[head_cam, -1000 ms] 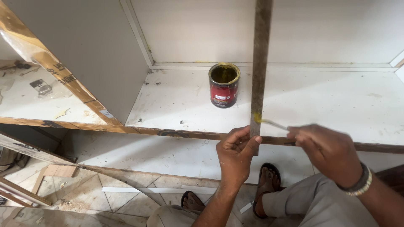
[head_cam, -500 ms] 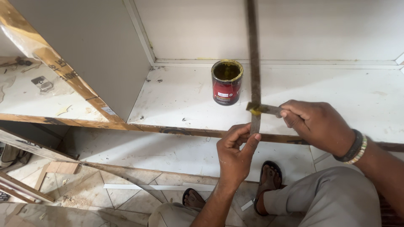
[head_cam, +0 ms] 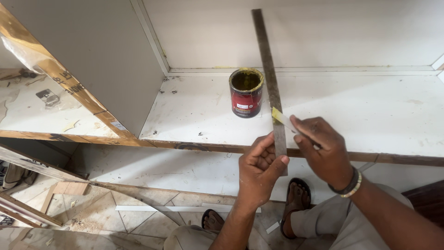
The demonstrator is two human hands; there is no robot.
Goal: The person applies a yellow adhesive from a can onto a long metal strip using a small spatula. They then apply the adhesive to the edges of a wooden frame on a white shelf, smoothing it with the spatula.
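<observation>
My left hand (head_cam: 259,169) grips the lower end of a long, thin dark strip (head_cam: 269,78) that leans up and slightly left over a white cabinet shelf (head_cam: 370,111). Just right of it, my right hand (head_cam: 323,150) holds a small flat spreader (head_cam: 283,119) with yellow glue on its tip, pressed against the strip's face. An open red can (head_cam: 246,92) of yellowish glue stands on the shelf just left of the strip.
A grey vertical cabinet panel (head_cam: 106,60) divides the shelf from a second white shelf (head_cam: 32,106) at left. Wooden battens (head_cam: 55,74) lean across the left side. Below are my sandalled feet (head_cam: 296,201) and a tiled floor (head_cam: 92,213) with offcuts.
My right hand has slid the spreader down the strip toward my left hand. The strip's top has tilted leftward, and the view has shifted lower.
</observation>
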